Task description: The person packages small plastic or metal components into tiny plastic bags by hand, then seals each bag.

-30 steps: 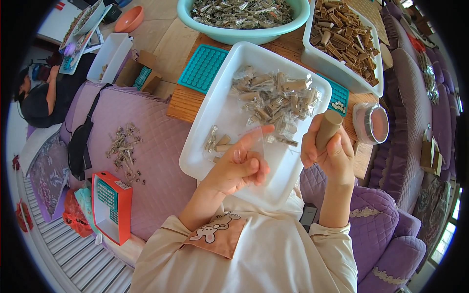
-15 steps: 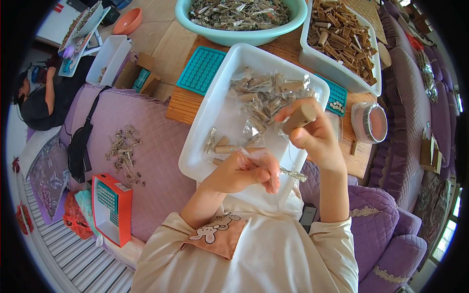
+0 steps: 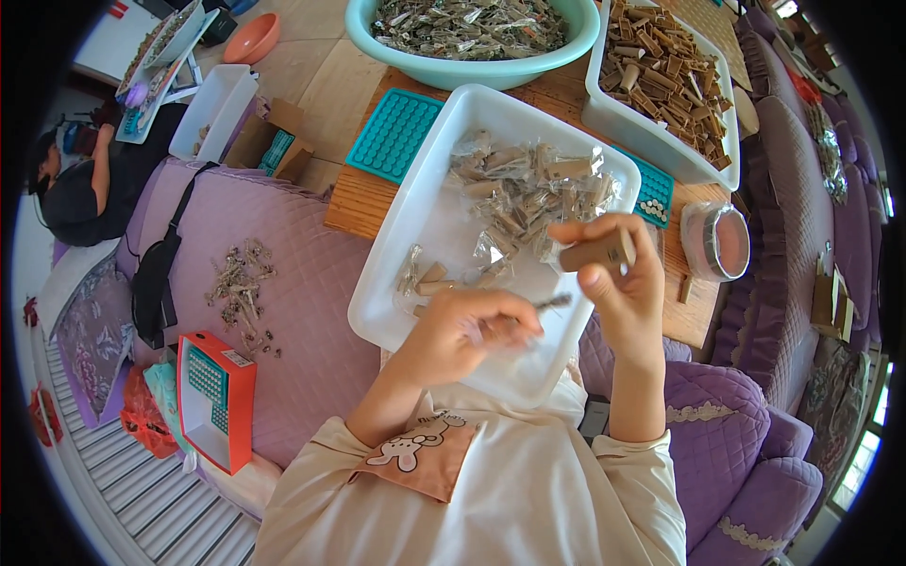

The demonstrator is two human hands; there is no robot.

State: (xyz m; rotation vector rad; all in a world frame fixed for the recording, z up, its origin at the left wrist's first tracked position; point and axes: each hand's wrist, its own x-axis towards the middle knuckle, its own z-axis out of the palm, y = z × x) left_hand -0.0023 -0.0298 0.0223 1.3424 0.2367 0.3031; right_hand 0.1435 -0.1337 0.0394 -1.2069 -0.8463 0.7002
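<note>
Small brown tube [image 3: 596,253] is the piece in work; it is pinched in the fingers of the right hand [image 3: 618,283], lifted just above the right side of the white tray [image 3: 415,226]. Going from the left of the room: another person [image 3: 80,184] in dark clothes sits by the far left edge. On the purple quilted sofa cover [image 3: 311,283] lies a loose heap of little metal parts [image 3: 241,292], and below it stands an orange-red box [image 3: 219,398], open, with a teal grid inside. On the wooden table [image 3: 354,203] a teal mould mat [image 3: 394,134] lies flat, touching the white tray. This tray holds some clear small bags with brown tubes inside [image 3: 528,193], mostly in its upper right part, and a few single ones [image 3: 425,278] at its left side; the lower part is bare. The left hand [image 3: 472,335] is over the near end of the tray, closed around a thin metal pin [image 3: 552,303] whose tip points toward the right hand. Behind, a light green basin [image 3: 585,38] is full of grey metal pieces [image 3: 472,24]. To the right, a second white tray [image 3: 651,141] is filled with many brown tubes [image 3: 661,61]. A round pink jar [image 3: 719,241] lies on its side near the table edge, right of the hand.
</note>
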